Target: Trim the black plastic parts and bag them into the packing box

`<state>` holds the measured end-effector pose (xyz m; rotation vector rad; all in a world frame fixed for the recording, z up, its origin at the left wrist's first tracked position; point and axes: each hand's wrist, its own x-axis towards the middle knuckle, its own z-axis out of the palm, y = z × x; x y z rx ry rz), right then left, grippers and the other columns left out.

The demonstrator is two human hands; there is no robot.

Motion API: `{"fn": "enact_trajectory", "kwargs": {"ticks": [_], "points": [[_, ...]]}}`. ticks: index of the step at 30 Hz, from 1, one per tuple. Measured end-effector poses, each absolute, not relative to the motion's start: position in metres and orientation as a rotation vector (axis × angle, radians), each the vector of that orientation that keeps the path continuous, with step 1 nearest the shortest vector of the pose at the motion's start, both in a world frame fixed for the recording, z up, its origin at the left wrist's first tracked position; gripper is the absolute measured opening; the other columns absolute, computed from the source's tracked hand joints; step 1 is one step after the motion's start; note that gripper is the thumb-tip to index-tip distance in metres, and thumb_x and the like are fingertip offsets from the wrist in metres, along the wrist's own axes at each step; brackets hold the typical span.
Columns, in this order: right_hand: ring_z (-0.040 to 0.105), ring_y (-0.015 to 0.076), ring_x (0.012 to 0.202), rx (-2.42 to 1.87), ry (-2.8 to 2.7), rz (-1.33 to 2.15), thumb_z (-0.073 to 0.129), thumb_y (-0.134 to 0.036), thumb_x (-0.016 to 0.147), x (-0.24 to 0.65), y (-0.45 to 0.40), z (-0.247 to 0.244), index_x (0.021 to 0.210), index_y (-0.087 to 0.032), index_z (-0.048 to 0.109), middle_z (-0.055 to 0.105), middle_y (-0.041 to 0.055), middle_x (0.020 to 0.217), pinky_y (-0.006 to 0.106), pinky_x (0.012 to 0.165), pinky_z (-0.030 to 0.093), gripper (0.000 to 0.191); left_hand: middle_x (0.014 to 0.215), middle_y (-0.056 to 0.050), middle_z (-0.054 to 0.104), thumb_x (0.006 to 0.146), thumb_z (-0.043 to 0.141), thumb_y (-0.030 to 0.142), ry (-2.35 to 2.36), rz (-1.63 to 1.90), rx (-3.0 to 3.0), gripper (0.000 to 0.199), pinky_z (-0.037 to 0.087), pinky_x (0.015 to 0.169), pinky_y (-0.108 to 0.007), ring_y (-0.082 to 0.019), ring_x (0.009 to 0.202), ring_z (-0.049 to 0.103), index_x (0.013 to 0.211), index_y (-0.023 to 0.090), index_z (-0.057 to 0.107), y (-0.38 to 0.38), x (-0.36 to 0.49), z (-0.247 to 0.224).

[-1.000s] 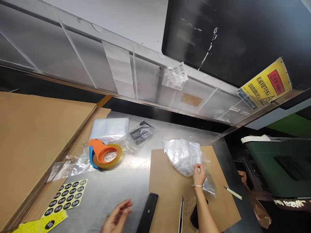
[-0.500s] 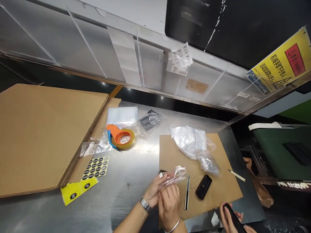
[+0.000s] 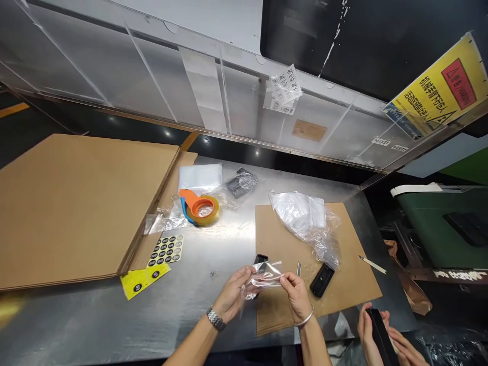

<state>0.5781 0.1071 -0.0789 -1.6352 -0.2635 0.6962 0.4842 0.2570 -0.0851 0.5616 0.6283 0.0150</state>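
Observation:
A small clear plastic bag (image 3: 265, 277) stretches between my two hands above the edge of the cardboard sheet (image 3: 280, 317). My left hand (image 3: 232, 291), with a metal watch on its wrist, pinches the left side of the bag. The thumb and fingers of my right hand (image 3: 296, 295) close on its right side; a bangle circles that wrist. Behind the bag, partly covered, lies a black plastic part (image 3: 261, 259). Right of my right hand is another black hollow part (image 3: 322, 280). A slim cutter (image 3: 299, 268) shows only its upper end past my right hand.
Clear bags (image 3: 299, 216) lie on the cardboard, with a pale pointed stick (image 3: 372, 264) to their right. A tape dispenser (image 3: 200, 207), sticker sheets (image 3: 166, 250) and stacked cardboard (image 3: 84, 203) are on the left. At lower right, another person's hands (image 3: 368, 330) hold a black object (image 3: 382, 338).
My right hand has moved right, away from my left, and the bag is now spread between them. It now covers most of the cutter. The camera view has shifted slightly.

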Motion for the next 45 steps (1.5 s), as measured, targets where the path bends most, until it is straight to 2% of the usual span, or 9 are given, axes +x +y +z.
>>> {"fn": "enact_trajectory", "kwargs": {"ticks": [4,9,12,20,24,29,35,39,45], "points": [[0.044,0.0093,0.053,-1.629,-0.291,0.73,0.054,-0.049,0.075,0.574,0.106,-0.081,0.05,-0.015,0.052,0.05,-0.002,0.05,0.022,0.058,0.036,0.042,0.084,-0.007,0.069,0.071,0.061,0.036,0.645,0.063,0.64,0.023,0.049,0.062,-0.024,-0.017,0.072,0.066,0.079,0.018,0.049,0.256,0.481,-0.086],[0.053,0.0123,0.064,-1.603,-0.321,0.799,0.049,-0.05,0.077,0.57,0.105,-0.079,0.07,-0.015,0.06,0.059,0.0019,0.067,0.024,0.063,0.041,0.038,0.089,-0.005,0.067,0.072,0.056,0.045,0.649,0.048,0.765,0.029,0.039,0.043,-0.02,-0.015,0.055,0.064,0.082,0.021,0.044,0.254,0.478,-0.081],[0.053,0.0125,0.063,-1.625,-0.343,0.827,0.058,-0.047,0.071,0.569,0.102,-0.078,0.065,-0.015,0.058,0.058,0.0016,0.063,0.024,0.064,0.041,0.033,0.089,-0.005,0.066,0.073,0.053,0.046,0.647,0.047,0.857,0.028,0.037,0.042,-0.02,-0.015,0.053,0.063,0.082,0.021,0.043,0.255,0.476,-0.083],[0.045,0.0097,0.055,-1.872,-0.412,0.616,0.056,-0.039,0.072,0.553,0.109,-0.077,0.066,-0.015,0.055,0.053,-0.0011,0.059,0.022,0.055,0.035,0.024,0.092,-0.004,0.06,0.068,0.062,0.039,0.684,0.229,1.229,0.033,0.043,0.071,-0.025,-0.016,0.082,0.056,0.093,0.021,0.05,0.247,0.467,-0.089],[0.045,0.0115,0.064,-1.999,-0.56,0.513,0.056,-0.027,0.071,0.537,0.117,-0.068,0.06,-0.016,0.055,0.052,-0.0012,0.062,0.023,0.061,0.033,0.015,0.062,-0.001,0.058,0.066,0.062,0.04,0.543,0.115,1.345,0.025,0.043,0.059,-0.025,-0.015,0.061,0.053,0.064,0.016,0.056,0.23,0.469,-0.084],[0.044,0.0094,0.053,-2.081,-0.625,0.5,0.055,-0.029,0.074,0.54,0.11,-0.075,0.063,-0.016,0.052,0.05,-0.003,0.055,0.02,0.051,0.033,0.017,0.05,0.001,0.048,0.078,0.045,0.041,0.661,0.2,1.51,0.032,0.039,0.05,-0.024,-0.012,0.049,0.045,0.056,0.018,0.047,0.231,0.466,-0.097],[0.048,0.0134,0.069,-2.131,-0.847,0.428,0.05,-0.026,0.078,0.535,0.116,-0.08,0.065,-0.017,0.052,0.052,0.0003,0.066,0.024,0.065,0.036,0.016,0.089,-0.007,0.058,0.071,0.053,0.026,0.656,0.391,1.896,0.023,0.038,0.08,-0.033,-0.023,0.089,0.05,0.091,0.021,0.062,0.234,0.453,-0.108],[0.053,0.0136,0.077,-2.201,-0.9,0.448,0.051,-0.026,0.078,0.527,0.127,-0.088,0.071,-0.019,0.055,0.057,0.001,0.073,0.023,0.07,0.039,0.011,0.08,-0.005,0.059,0.072,0.048,0.02,0.552,0.36,2.071,0.025,0.04,0.072,-0.029,-0.019,0.075,0.053,0.089,0.025,0.066,0.244,0.451,-0.118],[0.06,0.022,0.071,-2.575,-0.446,0.497,0.037,-0.036,0.085,0.537,0.137,-0.134,0.097,-0.01,0.051,0.063,0.0133,0.077,0.032,0.063,0.043,0.031,0.082,-0.007,0.054,0.08,0.038,0.025,0.897,0.366,2.183,0.031,0.04,0.071,-0.03,-0.018,0.074,0.053,0.098,0.016,0.061,0.276,0.456,-0.137]]}}
